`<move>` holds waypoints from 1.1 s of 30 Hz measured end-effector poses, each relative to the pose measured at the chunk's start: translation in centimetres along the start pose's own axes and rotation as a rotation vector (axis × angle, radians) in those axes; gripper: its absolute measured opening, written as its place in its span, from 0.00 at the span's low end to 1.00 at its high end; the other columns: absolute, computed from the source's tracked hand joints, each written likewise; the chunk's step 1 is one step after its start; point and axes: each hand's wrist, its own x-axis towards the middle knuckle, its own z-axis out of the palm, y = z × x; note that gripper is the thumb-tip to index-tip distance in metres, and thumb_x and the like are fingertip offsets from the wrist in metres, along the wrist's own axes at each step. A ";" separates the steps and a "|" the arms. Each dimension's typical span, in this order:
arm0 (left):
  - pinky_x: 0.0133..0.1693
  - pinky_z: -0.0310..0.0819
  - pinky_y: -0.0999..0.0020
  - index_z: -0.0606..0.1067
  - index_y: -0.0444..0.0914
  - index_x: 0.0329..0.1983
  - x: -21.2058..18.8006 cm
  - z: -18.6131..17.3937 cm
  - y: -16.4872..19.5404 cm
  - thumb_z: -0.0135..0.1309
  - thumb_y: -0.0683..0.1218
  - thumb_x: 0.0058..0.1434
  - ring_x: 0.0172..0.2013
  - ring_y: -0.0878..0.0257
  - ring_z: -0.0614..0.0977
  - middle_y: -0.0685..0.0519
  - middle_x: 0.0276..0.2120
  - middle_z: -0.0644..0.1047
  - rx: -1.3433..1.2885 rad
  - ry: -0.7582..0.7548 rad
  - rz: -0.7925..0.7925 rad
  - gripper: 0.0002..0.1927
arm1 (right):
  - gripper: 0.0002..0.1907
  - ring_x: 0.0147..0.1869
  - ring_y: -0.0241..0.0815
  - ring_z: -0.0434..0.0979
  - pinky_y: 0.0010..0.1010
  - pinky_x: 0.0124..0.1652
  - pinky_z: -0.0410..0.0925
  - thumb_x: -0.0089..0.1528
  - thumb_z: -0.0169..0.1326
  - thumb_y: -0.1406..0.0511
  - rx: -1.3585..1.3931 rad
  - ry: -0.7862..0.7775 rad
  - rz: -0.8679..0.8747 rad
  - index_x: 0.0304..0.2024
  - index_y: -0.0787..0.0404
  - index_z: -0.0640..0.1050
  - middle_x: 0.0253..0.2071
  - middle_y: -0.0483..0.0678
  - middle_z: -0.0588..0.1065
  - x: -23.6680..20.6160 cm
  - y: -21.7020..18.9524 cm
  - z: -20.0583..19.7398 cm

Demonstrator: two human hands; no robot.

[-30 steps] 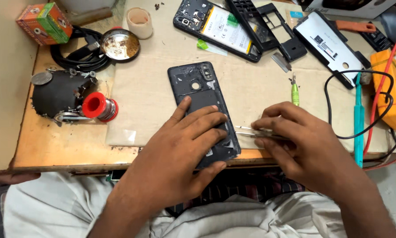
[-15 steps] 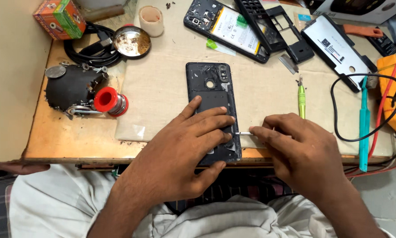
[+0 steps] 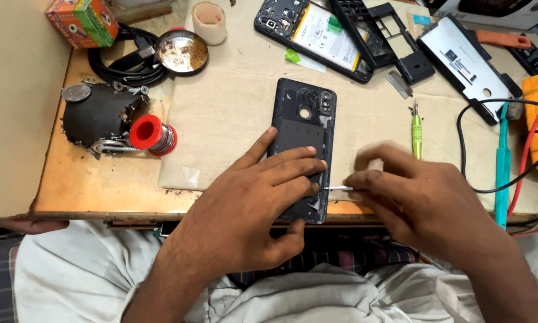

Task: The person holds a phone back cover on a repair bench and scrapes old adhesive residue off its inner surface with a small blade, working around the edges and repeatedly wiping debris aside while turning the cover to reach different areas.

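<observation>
left hand lay flat, fingers spread, pressing black phone back at surface near edge | right hand grip pinched thin metal tool against phone's right side

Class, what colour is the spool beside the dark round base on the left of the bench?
Red: the spool shows clearly in the head view.

Cluttered wooden workbench, beige mat
</observation>
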 end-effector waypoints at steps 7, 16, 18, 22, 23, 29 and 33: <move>0.73 0.44 0.43 0.76 0.36 0.42 0.1 -0.1 0.1 0.61 0.44 0.46 0.67 0.54 0.72 0.46 0.58 0.77 -0.005 0.010 0.006 0.19 | 0.20 0.32 0.36 0.84 0.31 0.35 0.76 0.60 0.61 0.58 0.007 -0.169 0.393 0.55 0.44 0.82 0.38 0.38 0.78 0.0 -0.7 0.2; 0.74 0.45 0.43 0.75 0.37 0.42 -0.3 -0.5 0.3 0.58 0.43 0.44 0.66 0.54 0.73 0.45 0.58 0.77 -0.008 0.000 0.007 0.20 | 0.08 0.32 0.43 0.84 0.33 0.33 0.75 0.58 0.61 0.65 0.206 0.006 0.123 0.39 0.59 0.83 0.34 0.45 0.80 -0.7 -0.5 0.8; 0.74 0.45 0.43 0.75 0.37 0.44 -0.2 -0.6 0.3 0.60 0.44 0.45 0.66 0.55 0.73 0.46 0.58 0.77 -0.005 -0.016 0.011 0.20 | 0.07 0.36 0.43 0.85 0.32 0.34 0.75 0.61 0.61 0.64 0.269 0.035 0.159 0.38 0.62 0.80 0.40 0.44 0.82 -1.1 -1.0 1.3; 0.74 0.46 0.45 0.75 0.38 0.48 -0.2 -0.7 0.2 0.67 0.51 0.46 0.66 0.56 0.72 0.49 0.58 0.77 -0.038 -0.040 0.049 0.26 | 0.12 0.36 0.43 0.83 0.31 0.34 0.73 0.57 0.64 0.62 0.318 0.045 0.151 0.41 0.61 0.81 0.38 0.46 0.80 -2.1 -2.4 1.6; 0.73 0.45 0.45 0.75 0.39 0.48 -0.2 -0.6 0.1 0.69 0.53 0.45 0.66 0.56 0.72 0.50 0.58 0.77 -0.050 -0.049 0.055 0.29 | 0.11 0.35 0.42 0.83 0.30 0.33 0.73 0.58 0.63 0.63 0.293 0.091 0.146 0.41 0.60 0.81 0.39 0.47 0.80 -2.3 -2.7 1.7; 0.71 0.44 0.47 0.76 0.42 0.47 -0.3 0.0 -0.1 0.71 0.51 0.44 0.66 0.59 0.71 0.54 0.58 0.77 -0.037 -0.052 0.034 0.27 | 0.11 0.32 0.44 0.83 0.33 0.33 0.72 0.58 0.61 0.68 0.118 0.270 0.168 0.43 0.59 0.84 0.34 0.47 0.81 -2.9 -4.3 2.4; 0.70 0.46 0.48 0.76 0.41 0.45 0.0 -0.5 0.1 0.72 0.50 0.42 0.65 0.59 0.71 0.54 0.57 0.77 -0.028 -0.069 0.023 0.27 | 0.13 0.32 0.38 0.84 0.31 0.34 0.74 0.59 0.64 0.64 0.267 0.203 0.235 0.45 0.60 0.82 0.35 0.45 0.81 -2.7 -4.3 2.7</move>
